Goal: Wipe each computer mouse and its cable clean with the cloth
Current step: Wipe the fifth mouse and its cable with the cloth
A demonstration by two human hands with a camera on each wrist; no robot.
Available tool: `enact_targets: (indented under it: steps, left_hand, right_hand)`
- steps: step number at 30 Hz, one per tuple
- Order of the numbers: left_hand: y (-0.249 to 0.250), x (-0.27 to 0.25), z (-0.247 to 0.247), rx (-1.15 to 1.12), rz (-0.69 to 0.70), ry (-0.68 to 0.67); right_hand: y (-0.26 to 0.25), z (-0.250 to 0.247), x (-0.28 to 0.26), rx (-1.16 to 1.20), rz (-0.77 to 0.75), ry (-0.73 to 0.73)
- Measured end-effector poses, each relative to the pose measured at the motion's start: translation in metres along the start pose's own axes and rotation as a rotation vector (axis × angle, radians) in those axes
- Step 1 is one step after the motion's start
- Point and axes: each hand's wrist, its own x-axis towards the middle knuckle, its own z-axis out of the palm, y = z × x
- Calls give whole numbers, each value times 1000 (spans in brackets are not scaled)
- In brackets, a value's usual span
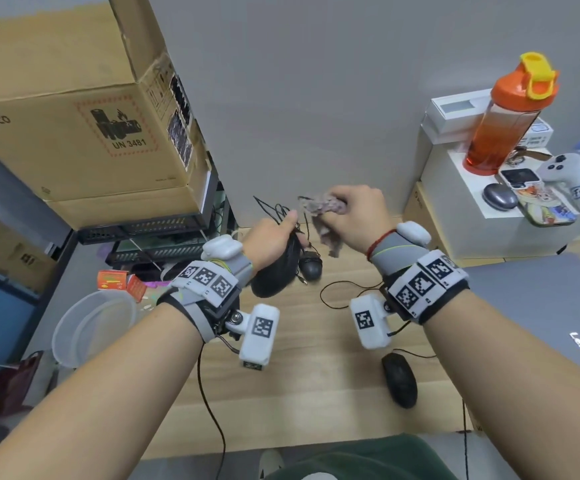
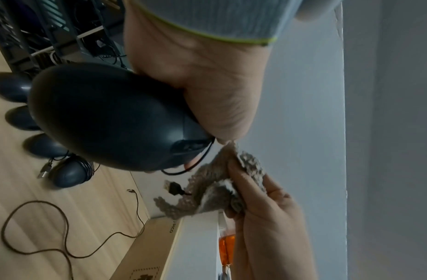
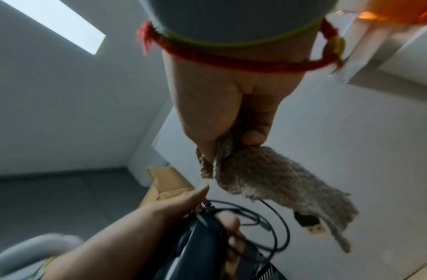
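While the left hand [image 1: 272, 239] is gripping the mouse [image 2: 107, 117] aloft, the right hand [image 1: 354, 211] is pinching the cloth [image 3: 267, 176] round its cable [image 3: 274, 227], wiping.

I see a cardboard box [image 1: 74, 109] at left, an orange bottle [image 1: 503, 123] on a white box [image 1: 461, 202], a grey laptop [image 1: 551, 306] at right.

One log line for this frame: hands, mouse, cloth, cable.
left hand: grips black mouse | right hand: grips grey cloth around cable | USB plug dangling

Head view downward, wrist views close
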Motion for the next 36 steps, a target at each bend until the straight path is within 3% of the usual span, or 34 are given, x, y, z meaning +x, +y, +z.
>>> enact_targets:
  steps: [3,6,9,17,24,36]
  left_hand:
    - [6,4,-1,33,-37,104]
    - [7,4,-3,21,4,97]
    - [7,2,-6,-15,4,73]
    - [3,0,-16,-184,-100,195]
    - [1,-2,-17,-531,-58,32]
    - [2,-2,-8,-540,-42,25]
  right_hand:
    - [-8,8,-6,-49,-112,-86]
    - [-10,13,-11,-100,-160,-154]
    - [-9,16,-12,-101,-167,-188]
    - [4,20,-14,-176,-113,-250]
    - [24,29,-15,-158,15,-254]
    - [51,53,-14,-153,62,-315]
